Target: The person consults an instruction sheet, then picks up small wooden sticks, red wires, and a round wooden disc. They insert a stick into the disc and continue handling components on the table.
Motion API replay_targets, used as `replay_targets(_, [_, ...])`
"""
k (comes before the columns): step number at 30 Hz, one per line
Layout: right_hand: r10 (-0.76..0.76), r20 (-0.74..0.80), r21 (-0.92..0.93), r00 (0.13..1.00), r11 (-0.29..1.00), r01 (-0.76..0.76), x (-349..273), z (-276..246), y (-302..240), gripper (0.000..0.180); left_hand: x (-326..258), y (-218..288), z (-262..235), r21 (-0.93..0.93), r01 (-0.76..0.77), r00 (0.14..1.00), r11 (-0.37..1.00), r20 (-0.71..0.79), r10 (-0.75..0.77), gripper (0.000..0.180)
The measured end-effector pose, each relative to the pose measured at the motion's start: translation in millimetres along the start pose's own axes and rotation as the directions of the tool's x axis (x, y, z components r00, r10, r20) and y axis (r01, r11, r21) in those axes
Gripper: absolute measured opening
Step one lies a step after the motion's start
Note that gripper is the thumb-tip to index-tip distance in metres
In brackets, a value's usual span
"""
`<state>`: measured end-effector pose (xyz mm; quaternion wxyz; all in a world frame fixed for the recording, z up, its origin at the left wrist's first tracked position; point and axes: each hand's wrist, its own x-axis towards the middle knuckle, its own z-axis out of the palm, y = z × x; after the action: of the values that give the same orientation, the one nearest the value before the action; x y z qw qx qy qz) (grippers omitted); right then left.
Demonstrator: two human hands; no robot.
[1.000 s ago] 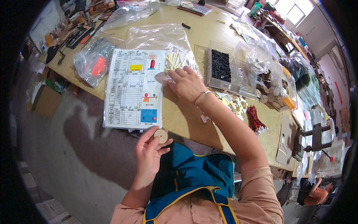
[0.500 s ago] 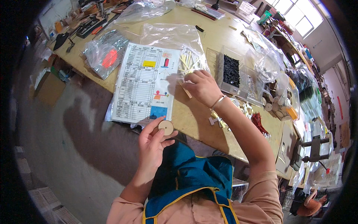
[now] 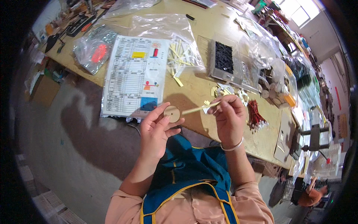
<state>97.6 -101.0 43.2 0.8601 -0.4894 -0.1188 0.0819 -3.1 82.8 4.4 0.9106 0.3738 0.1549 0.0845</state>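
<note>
One wooden disc (image 3: 172, 114), pinched by the left hand (image 3: 154, 133); one pale stick (image 3: 194, 109), pinched by the right hand (image 3: 230, 120), tip beside the disc; one sheet (image 3: 125, 82), printed with tables, laid on the worktable (image 3: 210, 24).

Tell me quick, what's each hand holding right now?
Left hand: closed on a round wooden disc with a small centre hole.
Right hand: closed on a thin pale strip, pinched between thumb and fingers.

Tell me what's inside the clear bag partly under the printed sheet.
Inside the clear bag, loose pale yellow and white sticks, some poking out at the near end. Anything under the printed sheet, which covers the bag's near left part, can't be seen.
</note>
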Motion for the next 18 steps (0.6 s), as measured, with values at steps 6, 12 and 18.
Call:
replay_targets(6, [0.013,0.005,-0.063,1.000,0.998,-0.012,-23.1,-23.9,-8.3,0.005,-9.3,0.3,14.9,0.063,0.103,0.987,0.993,0.121,-0.110,0.047])
replay_targets(12, [-0.046,0.120,-0.127,0.992,0.990,0.061,-30.7,-33.0,-17.8,0.006,-14.3,2.1,23.4,0.079,0.229,0.951,0.970,0.196,-0.240,0.051])
replay_targets(18, [-0.090,0.177,-0.168,0.980,0.978,0.120,-33.9,-40.1,-25.6,0.005,-20.8,3.3,33.0,0.159,0.262,0.942,0.952,0.173,-0.288,0.056])
